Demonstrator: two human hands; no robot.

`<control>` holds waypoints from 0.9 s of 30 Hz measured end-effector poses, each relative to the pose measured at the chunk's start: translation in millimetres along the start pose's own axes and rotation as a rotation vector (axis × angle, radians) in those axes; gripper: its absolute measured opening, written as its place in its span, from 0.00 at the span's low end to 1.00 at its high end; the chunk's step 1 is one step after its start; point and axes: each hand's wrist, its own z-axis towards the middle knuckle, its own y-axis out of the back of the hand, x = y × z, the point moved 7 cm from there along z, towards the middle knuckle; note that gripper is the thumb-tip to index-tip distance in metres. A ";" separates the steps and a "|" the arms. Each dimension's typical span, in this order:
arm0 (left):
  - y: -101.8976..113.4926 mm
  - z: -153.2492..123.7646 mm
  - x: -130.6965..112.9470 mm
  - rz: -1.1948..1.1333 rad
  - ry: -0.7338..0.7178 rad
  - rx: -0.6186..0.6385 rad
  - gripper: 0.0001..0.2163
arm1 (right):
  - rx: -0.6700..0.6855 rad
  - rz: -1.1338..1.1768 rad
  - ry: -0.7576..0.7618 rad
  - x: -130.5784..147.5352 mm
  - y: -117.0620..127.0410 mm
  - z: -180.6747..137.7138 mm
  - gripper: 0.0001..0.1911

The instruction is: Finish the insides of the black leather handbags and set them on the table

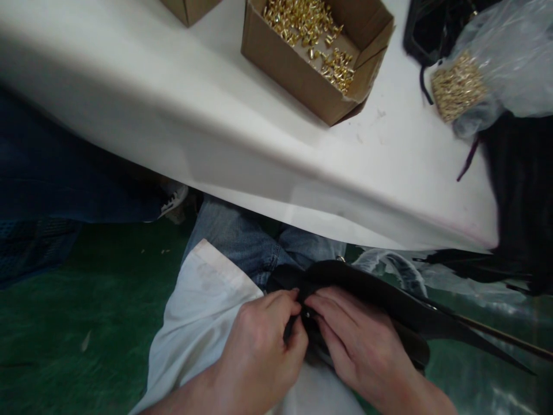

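Note:
A dark, smooth, leather-like black piece [371, 282] lies across my lap, with a long pointed end stretching to the right. My left hand [261, 337] pinches its near part between thumb and curled fingers. Close beside it, my right hand [360, 337] grips the same black piece with fingers pressed together. Between my fingertips shows a tiny shiny spot [307, 314], too small to name. The fingers partly hide the spot where both hands meet.
A cardboard box [289, 69] of small gold metal fittings stands on the white-covered table [194, 127]. Another box [189, 8] is at the top edge. On the right are a clear bag [510, 63] with gold pieces and black material [522, 190]. A person's shoe [173, 199] shows at left.

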 end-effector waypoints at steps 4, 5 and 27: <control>0.8 6.2 4.0 0.023 0.059 0.036 0.08 | -0.017 -0.030 0.007 1.7 0.5 -0.6 0.18; 1.2 8.2 5.5 0.017 0.082 0.046 0.08 | -0.031 -0.021 0.002 1.7 0.5 -0.1 0.16; 7.0 37.4 11.0 -0.068 0.258 0.290 0.09 | -0.125 0.060 -0.063 -6.6 5.3 19.3 0.10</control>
